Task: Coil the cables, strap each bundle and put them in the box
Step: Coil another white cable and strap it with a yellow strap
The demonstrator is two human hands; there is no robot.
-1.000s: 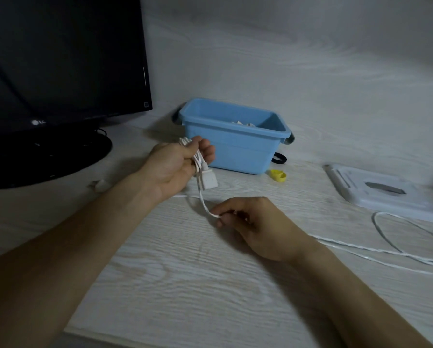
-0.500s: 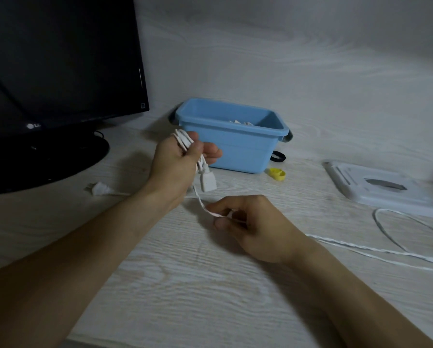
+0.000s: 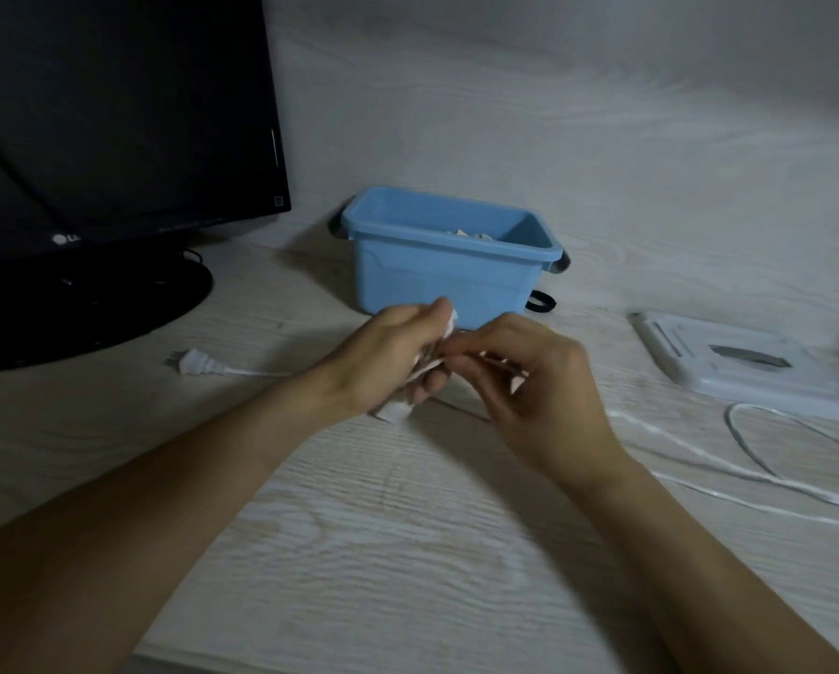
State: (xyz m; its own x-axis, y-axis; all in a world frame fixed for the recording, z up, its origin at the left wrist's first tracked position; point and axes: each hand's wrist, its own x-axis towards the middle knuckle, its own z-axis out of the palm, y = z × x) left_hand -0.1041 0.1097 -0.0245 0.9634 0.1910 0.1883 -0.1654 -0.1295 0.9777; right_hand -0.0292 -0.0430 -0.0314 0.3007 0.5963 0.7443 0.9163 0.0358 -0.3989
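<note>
On the black monitor (image 3: 116,114) at ten o'clock we read only part of a pale logo, a round mark and the letter "L", on the lower bezel; its glossy round base sits on the desk (image 3: 407,552), a pale surface with a printed wood grain.

At the centre our left hand (image 3: 388,362) is curled round a white cable bundle (image 3: 427,369), the loops showing between the fingers and a blocky white plug end poking out below the palm. Our right hand (image 3: 529,381), just at three o'clock of the left and touching the bundle, has its fingers bent toward it; motion blur keeps us from telling whether it pinches the cable.

Just beyond the hands, at twelve o'clock, stands the blue plastic box (image 3: 446,279), rectangular with a rolled rim and dark grey handles; something white lies inside. A black strap loop (image 3: 541,301) lies beside its right corner.

At nine o'clock a white two-pin plug (image 3: 196,364) lies flat with its cord running toward the left wrist. At three o'clock a thin white cable (image 3: 748,474) trails loose across the desk, near a flat white plastic device (image 3: 748,362) with a grey slot.
</note>
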